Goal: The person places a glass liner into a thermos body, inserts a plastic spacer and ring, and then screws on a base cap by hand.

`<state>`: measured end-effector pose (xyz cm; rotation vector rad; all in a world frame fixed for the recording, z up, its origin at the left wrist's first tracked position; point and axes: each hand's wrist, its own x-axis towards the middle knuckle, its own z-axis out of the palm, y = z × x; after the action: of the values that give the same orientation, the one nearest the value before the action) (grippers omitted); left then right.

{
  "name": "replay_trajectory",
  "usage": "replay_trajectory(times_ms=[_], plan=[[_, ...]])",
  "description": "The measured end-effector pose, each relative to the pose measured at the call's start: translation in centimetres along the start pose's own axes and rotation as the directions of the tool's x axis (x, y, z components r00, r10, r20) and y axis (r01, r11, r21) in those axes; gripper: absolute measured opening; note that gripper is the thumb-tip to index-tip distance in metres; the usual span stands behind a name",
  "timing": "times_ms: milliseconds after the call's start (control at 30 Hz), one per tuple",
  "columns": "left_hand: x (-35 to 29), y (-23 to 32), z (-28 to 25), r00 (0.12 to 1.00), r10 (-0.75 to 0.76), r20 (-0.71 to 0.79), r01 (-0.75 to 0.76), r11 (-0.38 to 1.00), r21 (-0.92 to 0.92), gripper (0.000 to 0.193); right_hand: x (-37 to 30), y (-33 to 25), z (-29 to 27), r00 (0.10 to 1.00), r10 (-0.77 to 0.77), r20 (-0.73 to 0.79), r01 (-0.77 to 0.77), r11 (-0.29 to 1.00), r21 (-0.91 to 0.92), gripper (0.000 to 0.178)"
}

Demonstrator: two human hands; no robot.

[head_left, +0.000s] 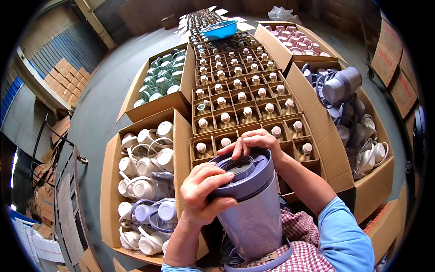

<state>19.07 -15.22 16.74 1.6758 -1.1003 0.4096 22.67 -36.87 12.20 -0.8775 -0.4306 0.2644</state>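
A lavender vacuum flask casing [251, 222] stands tilted against my checked clothing, with its wide round end facing up. A darker purple rim and a smaller ring sit inside that end, and a curved handle loops out near my lap. My left hand [204, 190] grips the rim on the left, its thumb on the outer side and its fingers over the edge. On the far side, my right hand [258, 143] curls over the rim with its fingertips at the inner ring. Just beyond are gold-coloured bottles [248, 115] with white tops, upright in cardboard dividers.
On the left, cartons hold white and lavender flask casings [145, 188] and green ones [163, 75]. Another carton [369, 181] at right holds more casings, one lying on top [342, 85]. Pink casings [297, 41] fill a farther box. A blue basin [219, 31] rests on the bottle rows.
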Motion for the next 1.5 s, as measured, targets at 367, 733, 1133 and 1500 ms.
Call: replay_trajectory(times_ms=[367,733,1133,1500], plan=[[3.9,4.4,1.1,0.951,-0.256,0.174,0.185,0.92,0.344,0.026,1.6,1.7,-0.5,0.991,-0.052,0.121,0.031,0.985,0.169,0.067],[1.5,0.3,-1.3,0.975,-0.16,0.153,0.174,0.981,-0.082,0.026,2.1,-4.4,-0.3,0.99,0.006,0.141,0.036,0.955,-0.295,0.068],[1.6,1.1,-0.9,0.968,-0.192,0.159,0.204,0.977,-0.061,0.026,4.2,-10.3,5.9,0.963,0.265,-0.035,-0.265,0.964,0.005,0.041],[0.5,-5.5,-0.6,0.915,-0.388,0.113,0.339,0.585,-0.736,0.075,0.7,-8.2,6.8,0.974,-0.104,0.2,0.223,0.572,-0.79,0.036]])
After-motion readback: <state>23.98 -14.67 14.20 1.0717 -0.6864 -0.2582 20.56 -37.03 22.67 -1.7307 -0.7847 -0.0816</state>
